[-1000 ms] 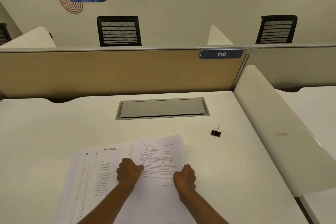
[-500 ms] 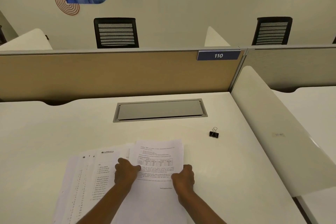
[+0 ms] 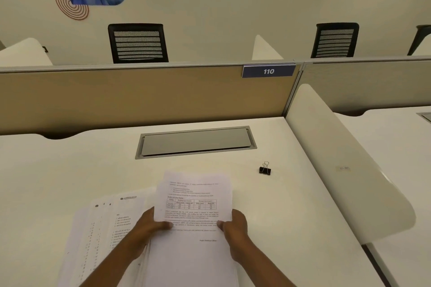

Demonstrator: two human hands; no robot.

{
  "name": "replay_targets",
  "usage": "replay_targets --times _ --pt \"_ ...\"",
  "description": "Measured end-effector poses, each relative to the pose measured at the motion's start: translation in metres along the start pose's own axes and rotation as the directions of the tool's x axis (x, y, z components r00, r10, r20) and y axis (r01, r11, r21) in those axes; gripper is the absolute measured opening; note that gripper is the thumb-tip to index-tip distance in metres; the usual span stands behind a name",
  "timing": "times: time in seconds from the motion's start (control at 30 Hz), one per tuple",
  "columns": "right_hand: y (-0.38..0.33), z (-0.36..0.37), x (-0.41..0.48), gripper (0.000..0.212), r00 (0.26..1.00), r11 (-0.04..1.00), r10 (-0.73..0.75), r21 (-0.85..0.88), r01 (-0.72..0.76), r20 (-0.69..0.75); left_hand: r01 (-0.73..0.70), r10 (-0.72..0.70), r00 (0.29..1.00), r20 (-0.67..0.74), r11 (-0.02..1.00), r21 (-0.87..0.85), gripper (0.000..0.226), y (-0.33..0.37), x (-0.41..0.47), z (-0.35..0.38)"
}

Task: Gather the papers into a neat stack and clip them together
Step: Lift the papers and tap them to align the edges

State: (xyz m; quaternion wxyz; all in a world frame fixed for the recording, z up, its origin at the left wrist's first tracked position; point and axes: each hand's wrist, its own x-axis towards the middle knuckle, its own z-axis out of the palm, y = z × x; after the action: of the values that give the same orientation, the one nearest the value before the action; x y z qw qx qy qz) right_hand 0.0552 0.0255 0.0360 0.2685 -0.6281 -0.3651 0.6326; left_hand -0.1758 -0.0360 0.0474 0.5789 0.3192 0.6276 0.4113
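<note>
The white tabletop [image 3: 70, 170] carries fanned printed papers [image 3: 102, 228] near its front edge, a black binder clip [image 3: 265, 169] well apart, and a grey inset flap [image 3: 196, 141].

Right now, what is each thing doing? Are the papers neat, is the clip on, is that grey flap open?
held papers: gripped at both sides, unclipped
loose papers: fanned out on the desk, not gathered
binder clip: lying on the desk, apart from the papers
left hand: grips the held papers' left edge
right hand: grips their right edge
grey flap: shut
</note>
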Motion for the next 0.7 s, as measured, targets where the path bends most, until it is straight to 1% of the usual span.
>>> replay_targets --times 0.07,0.1,0.27,0.4,0.5,0.57,0.6,0.7 --pt "-0.004 -0.005 -0.002 0.033 0.998 0.998 -0.056 0.025 0.056 0.019 -0.024 0.022 0.998 0.056 0.999 0.021 0.072 0.005 -0.004 0.002" --pt "-0.007 -0.008 -0.004 0.033 0.996 0.996 -0.086 0.039 0.085 0.027 -0.035 0.034 0.998 0.055 0.999 0.011 0.074 0.007 -0.004 0.003" --pt "-0.036 -0.019 -0.015 0.034 0.977 0.973 -0.21 0.107 0.205 0.035 -0.113 0.111 0.993 -0.03 0.99 -0.088 0.081 0.029 -0.005 0.014" --pt "-0.065 -0.03 -0.023 0.035 0.947 0.938 -0.321 0.145 0.314 0.028 -0.217 0.211 0.975 -0.062 0.968 -0.122 0.094 0.055 -0.005 0.021" --pt "-0.082 -0.04 -0.031 0.033 0.916 0.9 -0.4 0.207 0.385 0.033 -0.292 0.289 0.956 -0.046 0.941 -0.168 0.084 0.075 -0.005 0.028" --pt "-0.087 -0.048 -0.035 0.032 0.88 0.858 -0.473 0.247 0.45 0.036 -0.325 0.324 0.945 -0.038 0.926 -0.191 0.077 0.085 -0.005 0.033" --pt "-0.089 -0.051 -0.036 0.036 0.863 0.838 -0.504 0.261 0.479 0.037 -0.338 0.339 0.94 -0.035 0.918 -0.207 0.074 0.088 -0.005 0.036" --pt "-0.093 -0.059 -0.036 0.07 0.818 0.798 -0.571 0.283 0.532 0.074 -0.355 0.364 0.931 -0.014 0.897 -0.265 0.065 0.093 -0.004 0.04"
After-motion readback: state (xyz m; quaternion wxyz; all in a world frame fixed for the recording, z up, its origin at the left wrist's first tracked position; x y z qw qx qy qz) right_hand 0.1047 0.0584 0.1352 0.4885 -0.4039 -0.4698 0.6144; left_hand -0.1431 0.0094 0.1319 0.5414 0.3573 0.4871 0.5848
